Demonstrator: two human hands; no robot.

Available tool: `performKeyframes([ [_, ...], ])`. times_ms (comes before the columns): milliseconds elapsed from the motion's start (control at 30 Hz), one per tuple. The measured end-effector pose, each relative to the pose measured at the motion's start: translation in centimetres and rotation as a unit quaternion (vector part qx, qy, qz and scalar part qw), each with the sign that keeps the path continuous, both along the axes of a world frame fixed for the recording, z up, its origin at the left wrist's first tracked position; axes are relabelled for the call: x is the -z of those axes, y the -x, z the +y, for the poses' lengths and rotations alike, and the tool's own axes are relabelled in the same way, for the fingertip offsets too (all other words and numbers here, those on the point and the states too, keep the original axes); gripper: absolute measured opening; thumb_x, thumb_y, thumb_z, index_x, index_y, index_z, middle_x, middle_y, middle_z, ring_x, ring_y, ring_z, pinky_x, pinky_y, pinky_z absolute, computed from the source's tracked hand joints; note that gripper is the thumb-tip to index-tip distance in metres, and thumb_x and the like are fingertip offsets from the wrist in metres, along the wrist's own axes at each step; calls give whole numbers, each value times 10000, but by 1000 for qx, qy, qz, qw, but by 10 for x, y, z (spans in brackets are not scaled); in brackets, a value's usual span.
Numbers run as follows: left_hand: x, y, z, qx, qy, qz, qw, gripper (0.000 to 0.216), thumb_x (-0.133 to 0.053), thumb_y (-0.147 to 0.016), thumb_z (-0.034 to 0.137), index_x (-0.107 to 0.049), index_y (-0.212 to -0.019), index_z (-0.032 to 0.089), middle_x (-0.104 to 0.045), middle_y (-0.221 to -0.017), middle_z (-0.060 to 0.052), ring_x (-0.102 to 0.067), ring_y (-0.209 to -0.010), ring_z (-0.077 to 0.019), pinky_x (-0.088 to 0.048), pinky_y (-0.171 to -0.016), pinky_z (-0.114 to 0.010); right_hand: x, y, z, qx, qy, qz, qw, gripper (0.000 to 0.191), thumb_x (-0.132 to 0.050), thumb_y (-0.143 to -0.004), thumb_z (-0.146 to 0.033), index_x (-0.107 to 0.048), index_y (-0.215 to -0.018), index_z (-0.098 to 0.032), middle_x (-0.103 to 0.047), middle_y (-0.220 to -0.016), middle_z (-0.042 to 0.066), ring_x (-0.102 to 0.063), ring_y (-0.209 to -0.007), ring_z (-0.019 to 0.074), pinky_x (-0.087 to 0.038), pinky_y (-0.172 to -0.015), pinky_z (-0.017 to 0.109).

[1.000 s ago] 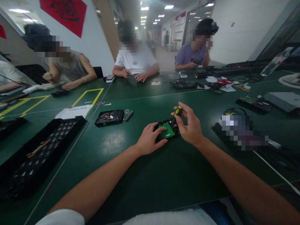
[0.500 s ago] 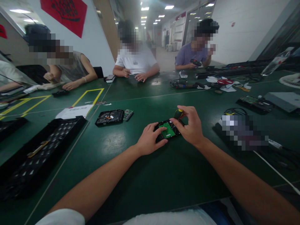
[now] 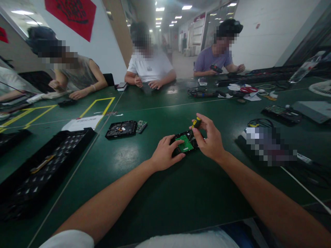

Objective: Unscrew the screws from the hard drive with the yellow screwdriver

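A black hard drive (image 3: 185,144) with a green circuit board facing up lies on the green table (image 3: 144,186) in front of me. My left hand (image 3: 164,155) grips its near left corner, fingers curled over the edge. My right hand (image 3: 209,137) is closed around a small screwdriver with a yellow and black handle (image 3: 197,122), held upright with its tip down on the drive's far right part.
A second opened drive (image 3: 121,128) and a loose small board (image 3: 141,126) lie to the left. Black trays (image 3: 38,168) line the left edge. Cables, boards and tools (image 3: 280,114) crowd the right side. Three other people sit across the table.
The screwdriver handle dipped into my right hand's fingers half a second ago and now stands up again. The person at the far right lowered a hand to the table.
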State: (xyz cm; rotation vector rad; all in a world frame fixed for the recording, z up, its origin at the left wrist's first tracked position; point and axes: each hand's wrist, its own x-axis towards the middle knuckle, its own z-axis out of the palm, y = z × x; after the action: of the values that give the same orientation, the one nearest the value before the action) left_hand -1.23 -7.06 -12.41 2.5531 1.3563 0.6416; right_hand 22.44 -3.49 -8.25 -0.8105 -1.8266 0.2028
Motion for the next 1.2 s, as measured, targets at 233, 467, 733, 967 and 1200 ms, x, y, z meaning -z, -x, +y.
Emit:
performKeyframes([
  [233, 0, 1, 0, 3, -2, -5, 1000, 616, -673, -980, 570, -563, -1520, 294, -461, -1595, -159, -425, -1486, -391, -412, -1192, -605, -1, -2, 3, 27, -32, -16, 999, 546, -694, -995, -304, -505, -1505, -339, -656, -1217, 75, -709, -950, 242, -634, -896, 473],
  [467, 0, 0, 0, -2, 0, -4, 1000, 610, -677, -979, 567, -578, -1507, 279, -456, -1600, -168, -421, -1488, -396, -410, -1192, -609, -3, -2, 1, 18, -46, -25, 998, 542, -671, -1003, -278, -506, -1514, -344, -650, -1203, 73, -688, -978, 248, -613, -908, 474],
  [733, 1, 0, 0, 0, -2, -3, 1000, 617, -684, -975, 563, -571, -1515, 287, -458, -1602, -161, -427, -1485, -393, -408, -1193, -610, -3, -1, 0, 16, -26, -30, 999, 516, -618, -1037, -324, -495, -1536, -353, -654, -1203, 79, -676, -958, 250, -611, -895, 485],
  [967, 0, 0, 0, 1, -1, -6, 1000, 611, -679, -977, 567, -572, -1512, 291, -464, -1597, -159, -427, -1487, -391, -411, -1193, -613, 0, -2, 1, 4, -1, -21, 1000, 553, -585, -1053, -339, -446, -1588, -359, -659, -1274, 96, -691, -1001, 265, -612, -954, 527],
  [1200, 1, 0, 0, -4, 3, -2, 1000, 611, -663, -982, 577, -575, -1513, 290, -462, -1595, -161, -416, -1494, -394, -407, -1197, -609, 4, -2, 4, -25, 33, -6, 999, 593, -508, -1085, -340, -345, -1656, -348, -664, -1377, 113, -690, -1187, 298, -616, -1008, 547],
])
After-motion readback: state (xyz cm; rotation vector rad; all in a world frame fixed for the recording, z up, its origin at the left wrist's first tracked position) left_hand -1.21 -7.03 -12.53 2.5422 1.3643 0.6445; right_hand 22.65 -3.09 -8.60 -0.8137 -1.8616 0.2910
